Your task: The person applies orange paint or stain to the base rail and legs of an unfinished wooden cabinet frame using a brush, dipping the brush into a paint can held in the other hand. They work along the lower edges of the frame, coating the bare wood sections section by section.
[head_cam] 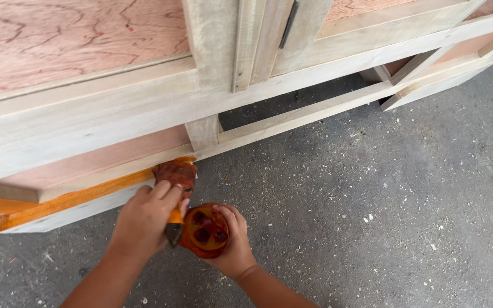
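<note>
left hand (144,219) was closed on a brush (177,174), right hand (232,245) on a stain cup (203,231); lower rail (75,197) was stained left of the fingers, bare rightward.

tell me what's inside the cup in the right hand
The cup in the right hand holds orange-brown stain with dark blotches. Its depth and bottom are hidden by the liquid.
</note>
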### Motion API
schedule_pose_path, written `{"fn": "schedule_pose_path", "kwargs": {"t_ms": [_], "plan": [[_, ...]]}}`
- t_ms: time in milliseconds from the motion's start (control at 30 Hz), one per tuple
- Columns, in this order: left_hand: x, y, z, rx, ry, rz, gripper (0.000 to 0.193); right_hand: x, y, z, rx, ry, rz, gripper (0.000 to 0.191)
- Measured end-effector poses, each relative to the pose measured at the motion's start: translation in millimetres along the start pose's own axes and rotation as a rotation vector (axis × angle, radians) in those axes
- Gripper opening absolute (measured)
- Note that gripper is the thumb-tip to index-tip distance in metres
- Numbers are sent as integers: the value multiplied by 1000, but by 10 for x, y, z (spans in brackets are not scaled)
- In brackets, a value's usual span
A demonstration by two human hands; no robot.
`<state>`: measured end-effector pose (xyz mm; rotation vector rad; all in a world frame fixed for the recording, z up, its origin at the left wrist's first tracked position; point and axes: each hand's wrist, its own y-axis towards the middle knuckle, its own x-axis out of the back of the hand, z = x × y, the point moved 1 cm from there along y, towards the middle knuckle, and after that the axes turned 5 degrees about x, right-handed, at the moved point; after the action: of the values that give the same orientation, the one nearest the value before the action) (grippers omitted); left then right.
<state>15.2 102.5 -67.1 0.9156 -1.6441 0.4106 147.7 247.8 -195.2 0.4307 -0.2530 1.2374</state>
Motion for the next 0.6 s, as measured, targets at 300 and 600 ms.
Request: {"fn": "schedule_pose_path", "kwargs": {"t_ms": [300,600], "plan": [[214,-118,139,-110,-144,-213,21,21,-23,32,-1,-7,1,105],[-294,208,-215,43,-61,-52,16,-22,-17,70,-14,-16,41,109]]}}
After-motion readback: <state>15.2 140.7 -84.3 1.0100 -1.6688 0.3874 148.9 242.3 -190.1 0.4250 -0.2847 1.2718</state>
